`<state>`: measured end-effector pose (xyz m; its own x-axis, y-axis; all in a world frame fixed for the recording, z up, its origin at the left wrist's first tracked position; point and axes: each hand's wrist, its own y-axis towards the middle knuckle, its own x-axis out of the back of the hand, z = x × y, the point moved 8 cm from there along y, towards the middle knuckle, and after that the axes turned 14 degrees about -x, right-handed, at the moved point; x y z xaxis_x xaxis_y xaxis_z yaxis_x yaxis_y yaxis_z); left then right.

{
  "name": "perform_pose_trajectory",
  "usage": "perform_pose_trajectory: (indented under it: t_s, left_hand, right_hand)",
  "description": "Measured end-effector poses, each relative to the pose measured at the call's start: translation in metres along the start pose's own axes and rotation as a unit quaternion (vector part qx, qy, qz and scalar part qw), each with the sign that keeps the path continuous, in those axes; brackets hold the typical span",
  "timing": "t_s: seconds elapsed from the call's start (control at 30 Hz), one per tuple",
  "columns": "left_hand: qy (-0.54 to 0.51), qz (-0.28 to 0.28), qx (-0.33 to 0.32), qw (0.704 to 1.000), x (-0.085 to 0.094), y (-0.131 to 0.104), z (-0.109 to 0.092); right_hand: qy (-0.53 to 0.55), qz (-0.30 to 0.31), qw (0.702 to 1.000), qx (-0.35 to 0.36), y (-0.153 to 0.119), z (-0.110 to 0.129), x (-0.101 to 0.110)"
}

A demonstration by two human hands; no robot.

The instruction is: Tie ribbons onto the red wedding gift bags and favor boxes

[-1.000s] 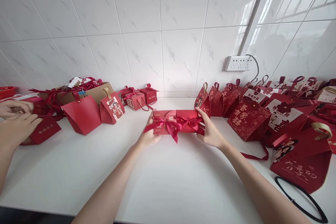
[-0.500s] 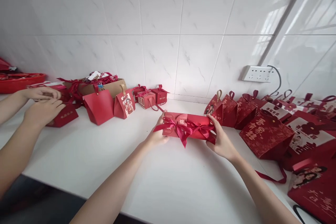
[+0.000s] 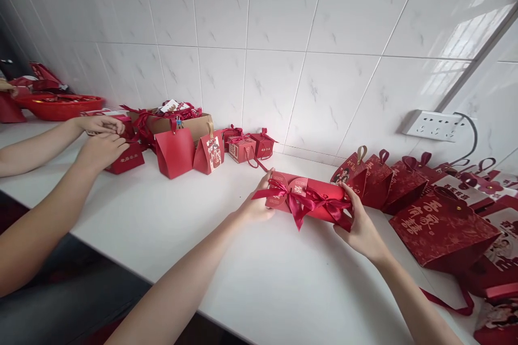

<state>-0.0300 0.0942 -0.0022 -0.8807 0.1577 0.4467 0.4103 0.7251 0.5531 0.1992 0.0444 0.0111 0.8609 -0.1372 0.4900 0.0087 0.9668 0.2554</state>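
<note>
Two red gift boxes with satin ribbon bows are held end to end just above the white table. My left hand (image 3: 261, 202) wraps the outer end of the patterned gift box (image 3: 279, 198), whose pale printing shows. My right hand (image 3: 360, 226) grips the outer end of the plainer red gift box (image 3: 329, 191), thumb on top and fingers below. The ribbon tails hang over the front. The seam between the boxes is partly hidden by the bows. Small bow-tied boxes (image 3: 242, 149) stand behind, against the wall.
At left, a co-worker's hands (image 3: 103, 145) work at a red box (image 3: 127, 160). A cardboard carton (image 3: 202, 128) of ribbons, a red basin (image 3: 60, 105) and red bags (image 3: 176, 153) line the back. Several gift bags (image 3: 445, 226) crowd the right, below a power strip (image 3: 435, 125).
The view has turned left, so the scene sits further right and more of the red basin shows. Both hands keep their hold on the boxes.
</note>
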Motion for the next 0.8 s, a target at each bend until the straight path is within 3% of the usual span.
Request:
perform_pose_trajectory:
  t_s: [0.4,0.8]
  left_hand:
    - [0.005,0.001,-0.051,0.999,-0.001,0.003,0.008]
    - [0.041,0.005,-0.024,0.999,0.000,0.005,0.011]
  right_hand:
    - [0.011,0.007,1.000,-0.007,0.000,0.002,-0.001]
    - [0.017,0.006,0.999,0.027,0.001,0.002,-0.001]
